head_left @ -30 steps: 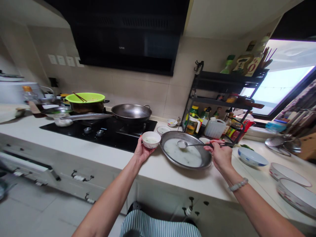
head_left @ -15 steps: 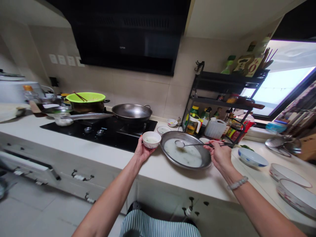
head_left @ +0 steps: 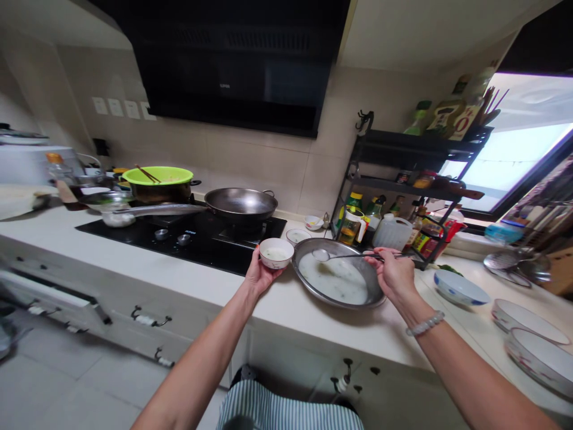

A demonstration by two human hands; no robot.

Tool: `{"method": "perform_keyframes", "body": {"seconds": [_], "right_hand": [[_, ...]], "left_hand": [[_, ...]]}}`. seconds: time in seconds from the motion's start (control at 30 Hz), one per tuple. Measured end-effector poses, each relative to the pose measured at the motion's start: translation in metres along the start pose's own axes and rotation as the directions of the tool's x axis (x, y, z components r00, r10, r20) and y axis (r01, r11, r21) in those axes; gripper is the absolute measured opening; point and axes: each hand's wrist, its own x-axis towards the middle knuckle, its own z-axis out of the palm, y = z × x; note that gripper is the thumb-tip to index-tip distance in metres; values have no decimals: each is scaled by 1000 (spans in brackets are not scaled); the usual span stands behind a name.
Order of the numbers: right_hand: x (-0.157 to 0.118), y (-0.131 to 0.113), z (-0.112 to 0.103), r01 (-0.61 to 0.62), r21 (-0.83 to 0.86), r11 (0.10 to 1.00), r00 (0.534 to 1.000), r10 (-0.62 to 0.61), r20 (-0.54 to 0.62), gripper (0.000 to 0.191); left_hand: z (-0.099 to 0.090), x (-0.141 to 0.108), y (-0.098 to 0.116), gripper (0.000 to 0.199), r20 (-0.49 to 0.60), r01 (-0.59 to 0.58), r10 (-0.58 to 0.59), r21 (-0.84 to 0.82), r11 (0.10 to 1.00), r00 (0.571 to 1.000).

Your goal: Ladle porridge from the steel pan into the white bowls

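Observation:
My left hand (head_left: 261, 276) holds a small white bowl (head_left: 276, 254) with pale liquid in it, just left of a wide metal basin (head_left: 308, 285). The basin stands on the counter and contains cloudy whitish liquid (head_left: 333, 280). In my right hand (head_left: 394, 276) is the handle of a metal ladle (head_left: 321, 255), reaching in over the basin's right rim. The ladle's head is near the far left part of the basin, over the liquid. Behind the held bowl, another small bowl (head_left: 298, 236) rests on the counter, partly hidden by the basin.
A wok (head_left: 242, 203) and a pot under a green basin (head_left: 157, 175) are on the black stove (head_left: 201, 242). Bottles and a black rack (head_left: 403, 182) stand behind the basin. A blue-patterned bowl (head_left: 461, 288) and two larger bowls (head_left: 539, 358) lie right.
The ladle's head has moved slightly up and left in the basin, and my right hand has shifted a little left and up with it. My left hand still holds the small bowl.

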Motion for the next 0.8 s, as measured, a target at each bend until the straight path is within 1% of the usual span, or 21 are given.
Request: {"method": "perform_keyframes", "body": {"seconds": [0.1,0.23,0.37,0.43,0.47,0.5,0.53,0.57,0.63,0.7,0.73,0.77,0.8], "right_hand": [[-2,-6,14,-16,31,999,1000,15,24,15],[-5,-9,40,-16,45,999,998,13,67,13],[-15,-5,67,44,61,997,985,-54,162,17],[-24,-1,76,95,18,995,968,-96,232,19],[-30,0,79,133,-15,991,952,-124,280,20],[-36,1,81,185,-49,982,928,-158,337,21],[-43,2,82,246,-80,966,893,-194,406,22],[-49,3,81,313,-102,944,847,-229,480,22],[-61,3,79,446,-99,890,734,-300,609,21],[-70,3,75,545,-51,837,629,-367,685,19],[-74,2,73,574,-23,818,591,-395,703,19],[-76,2,72,591,-2,807,568,-414,712,19],[-77,2,71,592,3,806,564,-417,713,18]], "left_hand": [[0,0,0,57,-4,-1,1,-13,1000,1000],[1,0,0,57,-12,-2,1,-11,1000,1000],[1,-1,-1,57,-12,-12,12,-17,1000,1000],[2,-2,-1,57,-11,-11,11,-20,1000,1000],[2,-2,-1,58,-13,-8,8,-21,1000,1000],[2,-1,-1,58,-13,-5,4,-22,1000,1000],[2,-1,-1,59,-14,-2,1,-22,1000,1000],[1,-1,-1,59,-16,-1,0,-22,1000,1000],[1,-1,-1,59,-15,-5,5,-19,1000,1000],[1,-1,-1,58,-8,-10,10,-19,1000,1000],[0,-1,-1,58,-4,-12,12,-21,1000,1000],[0,-1,-1,58,0,-14,14,-23,1000,1000],[0,-1,-1,58,2,-13,13,-24,1000,1000]]}}
